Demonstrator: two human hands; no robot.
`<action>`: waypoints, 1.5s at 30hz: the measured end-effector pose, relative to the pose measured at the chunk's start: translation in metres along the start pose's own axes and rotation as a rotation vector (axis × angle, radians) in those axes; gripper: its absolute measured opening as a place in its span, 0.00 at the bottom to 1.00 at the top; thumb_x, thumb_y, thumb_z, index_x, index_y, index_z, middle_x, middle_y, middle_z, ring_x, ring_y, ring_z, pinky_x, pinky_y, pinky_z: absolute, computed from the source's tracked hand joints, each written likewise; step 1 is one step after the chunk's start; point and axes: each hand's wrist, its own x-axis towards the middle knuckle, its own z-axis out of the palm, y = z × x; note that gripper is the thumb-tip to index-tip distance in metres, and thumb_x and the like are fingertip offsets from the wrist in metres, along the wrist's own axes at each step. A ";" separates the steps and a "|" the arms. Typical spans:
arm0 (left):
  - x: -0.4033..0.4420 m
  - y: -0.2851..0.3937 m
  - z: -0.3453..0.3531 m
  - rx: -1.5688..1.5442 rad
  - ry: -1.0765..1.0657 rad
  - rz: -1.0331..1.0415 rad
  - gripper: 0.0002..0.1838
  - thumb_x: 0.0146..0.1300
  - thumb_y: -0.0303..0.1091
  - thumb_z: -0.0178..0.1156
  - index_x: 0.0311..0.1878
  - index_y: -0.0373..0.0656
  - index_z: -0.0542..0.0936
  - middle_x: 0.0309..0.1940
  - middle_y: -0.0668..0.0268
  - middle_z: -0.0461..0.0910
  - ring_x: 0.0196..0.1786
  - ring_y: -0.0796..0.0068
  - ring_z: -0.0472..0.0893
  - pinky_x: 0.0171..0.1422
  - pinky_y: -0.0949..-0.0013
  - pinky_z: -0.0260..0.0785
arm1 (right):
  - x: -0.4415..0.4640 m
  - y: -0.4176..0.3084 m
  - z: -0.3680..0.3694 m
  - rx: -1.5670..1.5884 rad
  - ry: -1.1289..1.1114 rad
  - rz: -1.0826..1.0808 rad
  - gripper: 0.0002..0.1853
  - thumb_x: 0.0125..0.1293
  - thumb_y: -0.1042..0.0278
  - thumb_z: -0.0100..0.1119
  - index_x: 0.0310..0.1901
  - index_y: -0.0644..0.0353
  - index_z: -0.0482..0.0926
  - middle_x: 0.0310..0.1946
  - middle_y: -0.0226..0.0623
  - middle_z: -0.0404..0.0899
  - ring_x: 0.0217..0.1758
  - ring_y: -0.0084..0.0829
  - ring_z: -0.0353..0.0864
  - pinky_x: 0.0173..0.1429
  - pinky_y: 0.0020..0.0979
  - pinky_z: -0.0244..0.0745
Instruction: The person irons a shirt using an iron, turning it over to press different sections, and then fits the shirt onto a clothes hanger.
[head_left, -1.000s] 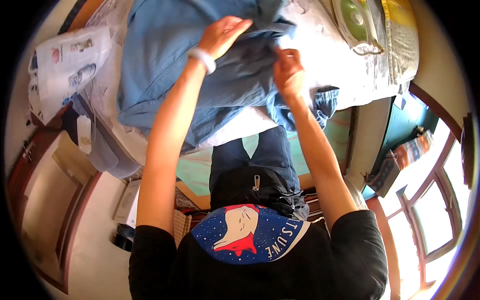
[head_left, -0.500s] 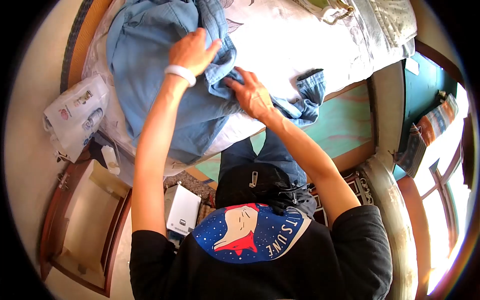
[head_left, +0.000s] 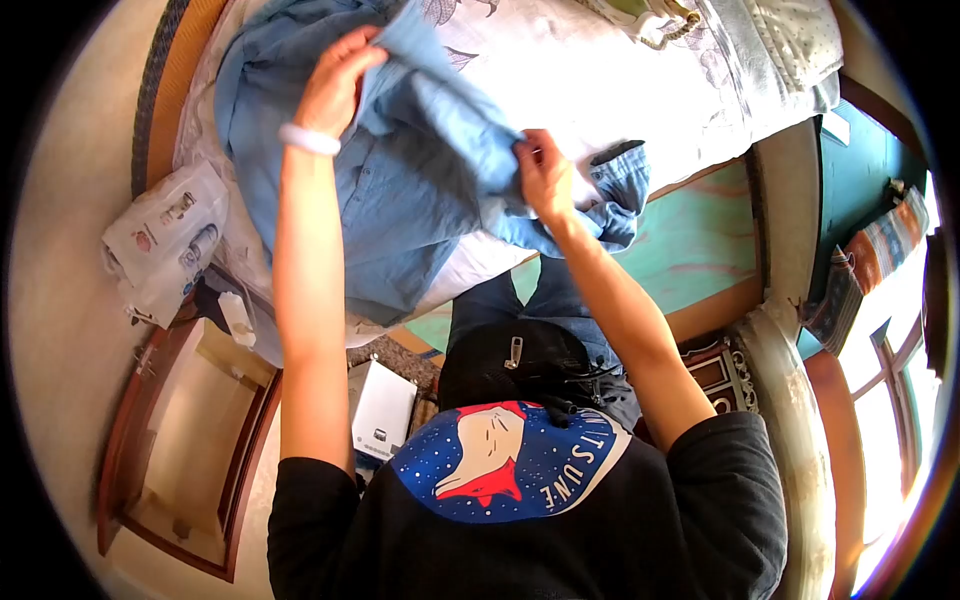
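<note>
1. Head view: a bed (head_left: pixel 600 90) with a white, leaf-printed sheet spans the upper part, and its green, marbled side panel (head_left: pixel 690 235) faces the person.
2. The person, in a black T-shirt (head_left: pixel 620 545) with a blue fox print, stands at the near edge, both arms reaching forward over the bed.
3. The blue shirt (head_left: pixel 380 215) lies rumpled on the bed, mostly on the left, its lower part draped over the near edge. One strip of its cloth, partly blurred, stands raised between the two hands. A cuffed end (head_left: pixel 625 178) is bunched just beyond the right wrist.
4. A wooden-framed compartment (head_left: pixel 190 450) shows at lower left, its pale inside in view.
5. A black pouch (head_left: pixel 510 365) sits at the person's waist.
6. A printed white plastic bag (head_left: pixel 160 240) is beside the bed's left side.
7. A striped cloth (head_left: pixel 880 250) is at far right, near the window.
8. A white box (head_left: pixel 383 405) shows between the left forearm and the pouch.
9. The left hand (head_left: pixel 338 82) grasps the shirt's raised edge, fingers bent around the fabric.
10. The right hand (head_left: pixel 546 172) pinches the strip's other end between thumb and curled fingers.
11. A white wristband (head_left: pixel 310 139) circles the left wrist.
</note>
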 end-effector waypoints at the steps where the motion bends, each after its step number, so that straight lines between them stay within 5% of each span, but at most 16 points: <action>1: 0.016 0.000 -0.006 -0.064 -0.014 0.111 0.10 0.63 0.24 0.47 0.42 0.34 0.77 0.49 0.60 0.79 0.53 0.70 0.76 0.62 0.70 0.65 | 0.008 0.005 -0.006 0.054 0.078 0.011 0.12 0.62 0.69 0.56 0.46 0.63 0.76 0.33 0.46 0.81 0.33 0.36 0.81 0.40 0.33 0.74; 2: 0.032 -0.006 -0.002 -0.085 -0.103 0.276 0.10 0.64 0.23 0.46 0.43 0.33 0.77 0.52 0.58 0.77 0.57 0.69 0.73 0.64 0.69 0.62 | 0.017 0.016 -0.006 0.168 0.130 0.073 0.13 0.64 0.66 0.56 0.47 0.63 0.76 0.31 0.44 0.81 0.33 0.33 0.79 0.40 0.32 0.73; 5: 0.066 -0.026 0.012 0.022 -0.068 0.054 0.14 0.64 0.40 0.56 0.45 0.39 0.77 0.50 0.61 0.79 0.52 0.74 0.76 0.59 0.73 0.65 | 0.031 0.020 -0.021 0.307 0.116 0.070 0.09 0.69 0.68 0.51 0.45 0.64 0.74 0.30 0.29 0.74 0.31 0.19 0.70 0.37 0.22 0.68; 9: 0.092 -0.059 0.025 0.081 0.076 0.143 0.17 0.59 0.40 0.63 0.47 0.40 0.77 0.41 0.62 0.81 0.45 0.73 0.79 0.50 0.70 0.71 | 0.031 0.007 -0.025 0.091 0.269 -0.006 0.23 0.64 0.63 0.57 0.55 0.66 0.65 0.40 0.48 0.77 0.42 0.37 0.80 0.44 0.35 0.74; 12: 0.070 -0.020 0.055 0.907 0.096 0.068 0.35 0.49 0.52 0.67 0.54 0.37 0.74 0.51 0.48 0.78 0.53 0.55 0.78 0.57 0.62 0.69 | 0.019 -0.002 -0.017 0.005 0.130 -0.011 0.32 0.57 0.61 0.65 0.57 0.68 0.62 0.46 0.53 0.74 0.45 0.42 0.79 0.47 0.37 0.75; 15: 0.095 -0.042 0.050 1.321 -0.066 0.023 0.27 0.52 0.47 0.63 0.52 0.39 0.77 0.46 0.49 0.80 0.51 0.50 0.78 0.54 0.56 0.70 | 0.012 0.015 -0.013 -0.099 0.040 0.004 0.15 0.58 0.67 0.60 0.45 0.64 0.73 0.33 0.48 0.78 0.33 0.40 0.80 0.40 0.37 0.75; 17: 0.102 -0.052 0.052 1.244 0.099 0.203 0.21 0.54 0.44 0.61 0.48 0.40 0.79 0.42 0.50 0.80 0.48 0.50 0.78 0.52 0.53 0.70 | 0.008 0.022 -0.020 -0.130 0.288 -0.119 0.08 0.59 0.70 0.56 0.40 0.63 0.75 0.27 0.46 0.78 0.29 0.39 0.79 0.38 0.37 0.74; 18: 0.097 -0.057 0.056 1.081 0.279 0.561 0.18 0.56 0.42 0.61 0.45 0.40 0.79 0.39 0.50 0.81 0.46 0.50 0.79 0.51 0.55 0.70 | 0.007 0.023 -0.027 -0.084 0.345 -0.082 0.08 0.60 0.71 0.55 0.40 0.64 0.74 0.28 0.46 0.78 0.30 0.39 0.79 0.37 0.36 0.73; 21: 0.086 -0.047 0.059 1.028 0.187 0.326 0.17 0.57 0.39 0.62 0.44 0.37 0.78 0.40 0.52 0.81 0.47 0.52 0.79 0.52 0.59 0.71 | 0.004 0.024 -0.043 -0.151 0.315 0.016 0.09 0.63 0.70 0.54 0.42 0.64 0.73 0.30 0.45 0.78 0.33 0.39 0.80 0.40 0.36 0.74; 24: 0.056 -0.059 0.056 0.693 0.472 0.553 0.13 0.56 0.38 0.62 0.41 0.40 0.78 0.43 0.54 0.80 0.50 0.54 0.77 0.57 0.55 0.67 | -0.002 0.025 -0.047 -0.088 0.331 -0.090 0.12 0.64 0.69 0.54 0.47 0.64 0.71 0.35 0.47 0.77 0.37 0.40 0.79 0.44 0.37 0.74; 26: 0.018 -0.071 0.029 0.739 0.610 0.562 0.14 0.60 0.32 0.59 0.47 0.37 0.77 0.46 0.58 0.80 0.51 0.64 0.77 0.59 0.65 0.66 | -0.011 0.029 -0.056 -0.130 0.239 -0.117 0.14 0.65 0.68 0.54 0.49 0.65 0.70 0.39 0.48 0.76 0.40 0.41 0.79 0.46 0.38 0.73; 29: -0.062 -0.121 -0.014 0.681 0.916 0.429 0.15 0.59 0.31 0.60 0.49 0.39 0.76 0.46 0.58 0.79 0.51 0.61 0.76 0.59 0.61 0.66 | -0.025 0.032 -0.061 -0.309 0.179 -0.185 0.15 0.63 0.71 0.54 0.50 0.65 0.71 0.43 0.49 0.75 0.45 0.42 0.77 0.50 0.40 0.72; 33: -0.177 -0.192 -0.063 0.978 1.065 -0.012 0.13 0.60 0.34 0.57 0.48 0.45 0.78 0.45 0.57 0.78 0.53 0.54 0.74 0.59 0.56 0.63 | 0.000 -0.006 -0.037 -0.407 0.059 -0.683 0.10 0.58 0.80 0.51 0.42 0.62 0.77 0.44 0.46 0.76 0.46 0.48 0.77 0.51 0.41 0.72; 38: -0.231 -0.230 -0.097 1.280 0.873 -0.296 0.19 0.54 0.41 0.61 0.51 0.51 0.76 0.51 0.61 0.76 0.55 0.58 0.73 0.57 0.50 0.62 | 0.076 -0.069 0.053 -0.730 -0.245 -1.029 0.18 0.61 0.77 0.50 0.51 0.47 0.75 0.56 0.29 0.73 0.36 0.41 0.83 0.36 0.37 0.80; 40: -0.235 -0.225 -0.101 1.296 0.753 -0.400 0.21 0.53 0.42 0.62 0.50 0.51 0.75 0.53 0.63 0.75 0.56 0.59 0.72 0.57 0.49 0.61 | 0.111 -0.068 0.086 -0.915 -0.369 -1.019 0.16 0.61 0.69 0.50 0.52 0.57 0.73 0.48 0.49 0.77 0.33 0.45 0.83 0.38 0.43 0.78; 45: -0.239 -0.210 -0.109 1.258 0.395 -0.624 0.20 0.51 0.43 0.61 0.47 0.50 0.73 0.44 0.65 0.79 0.53 0.62 0.75 0.54 0.50 0.59 | 0.140 -0.083 0.096 -1.193 -0.491 -0.957 0.10 0.60 0.67 0.53 0.43 0.53 0.78 0.41 0.47 0.78 0.40 0.49 0.80 0.41 0.47 0.75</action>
